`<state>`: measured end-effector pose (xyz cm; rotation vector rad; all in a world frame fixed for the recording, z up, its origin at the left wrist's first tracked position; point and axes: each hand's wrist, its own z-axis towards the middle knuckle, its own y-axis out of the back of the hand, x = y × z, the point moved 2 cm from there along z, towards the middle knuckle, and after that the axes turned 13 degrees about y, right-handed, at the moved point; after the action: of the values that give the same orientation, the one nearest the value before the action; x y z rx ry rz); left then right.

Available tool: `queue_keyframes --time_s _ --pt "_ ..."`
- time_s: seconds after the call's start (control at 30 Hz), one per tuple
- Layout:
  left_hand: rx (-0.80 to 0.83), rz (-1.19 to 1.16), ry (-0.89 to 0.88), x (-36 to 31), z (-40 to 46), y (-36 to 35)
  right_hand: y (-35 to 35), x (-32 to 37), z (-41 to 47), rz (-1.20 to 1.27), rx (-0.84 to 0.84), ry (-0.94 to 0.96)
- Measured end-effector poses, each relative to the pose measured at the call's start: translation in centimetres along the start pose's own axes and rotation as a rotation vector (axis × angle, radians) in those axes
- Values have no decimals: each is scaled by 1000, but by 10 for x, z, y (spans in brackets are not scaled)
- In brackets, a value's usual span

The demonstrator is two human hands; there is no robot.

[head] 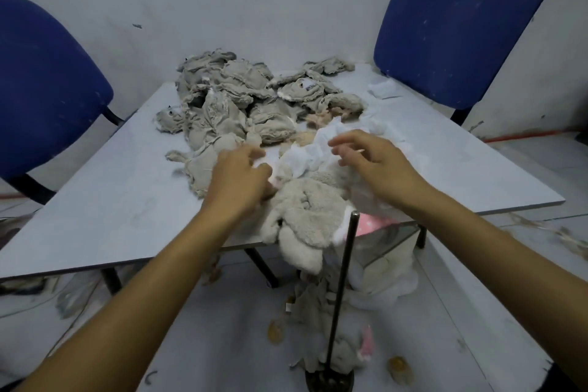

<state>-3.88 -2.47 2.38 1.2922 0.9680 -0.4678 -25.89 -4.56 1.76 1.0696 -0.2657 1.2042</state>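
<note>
2 blue chairs flank the scene. The left chair (47, 86) has a padded, rounded back in woven cloth speckled with pale lint.

1 table (105, 200) stands between them, with a flat, pale, smooth top on dark legs. At its far middle lies 1 heap of grey skins (229, 99): limp, frayed, unstuffed plush shells, too tangled to count. 1 of them shows 2 dark eyes at the heap's left edge.

The left hand (238, 175) lies just right of a flattened grey skin. Its fingers are curled and grip the upper edge of the plush toy (305, 210). That toy, the only stuffed 1, is beige, fuzzy and lumpy. It sits at the table's near edge between the 2 hands, with a floppy part hanging over the rim.

Touching its top is the white cloth (305, 156), thin, crumpled and gauzy. The right hand (372, 162) is over that cloth, fingers bent and narrowly spread. Whether they pinch the cloth I cannot tell, as the hand is blurred.

1 thin dark metal rod (342, 280) rises straight from a round base on the floor to just below the table's edge. More beige, white and pink scraps are bunched round it.

The right chair (461, 25) matches the left.
</note>
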Motion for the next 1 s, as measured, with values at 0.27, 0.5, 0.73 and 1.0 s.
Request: queue_keyframes --time_s 0.27,0.5,0.73,1.0 --pt "300 557 -732 -19 -12 -24 -10 -20 -14 -610 169 152" --pt "459 605 -496 -18 1 -23 -15 -23 -8 -657 95 142" --pt "170 462 -592 -14 -4 -38 6 -18 -2 -336 -233 73" --pt "-1 391 -589 -20 -12 -56 6 16 -1 2 -340 36"
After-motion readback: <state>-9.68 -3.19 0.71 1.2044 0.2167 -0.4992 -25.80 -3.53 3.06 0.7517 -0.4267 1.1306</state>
